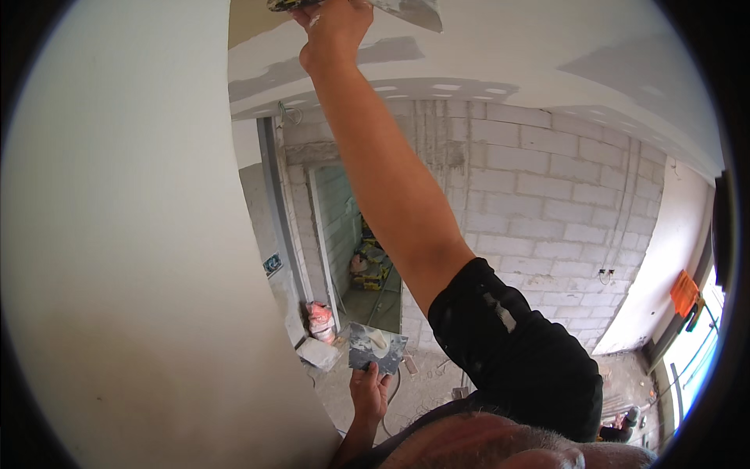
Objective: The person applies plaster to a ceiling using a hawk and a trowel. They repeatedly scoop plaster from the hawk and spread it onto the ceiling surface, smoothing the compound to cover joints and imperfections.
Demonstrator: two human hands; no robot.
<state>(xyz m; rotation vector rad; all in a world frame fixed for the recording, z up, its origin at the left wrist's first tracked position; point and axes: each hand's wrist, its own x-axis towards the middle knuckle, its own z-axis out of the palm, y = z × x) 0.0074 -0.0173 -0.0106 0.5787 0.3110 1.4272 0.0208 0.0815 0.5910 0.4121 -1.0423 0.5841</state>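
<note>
My right arm, in a black sleeve, reaches up to the ceiling. At the top edge my right hand [336,33] is closed round the handle of a putty knife [410,11]. Its wide, smeared blade sticks out to the right, close to the ceiling; part of the tool is cut off by the picture's edge. Low in the middle, my left hand [370,393] grips the near edge of a flat grey plaster board [366,356]. A pale lump of filler [380,339] lies on that board, and its surface is streaked with white.
A smooth pale wall [141,234] fills the left side. Grey filler patches [375,51] mark the ceiling [516,47]. Beyond are a block wall [547,180], a doorway with stacked bags [371,270], a red-and-white bag [320,322] and an orange cloth [685,292] by a window.
</note>
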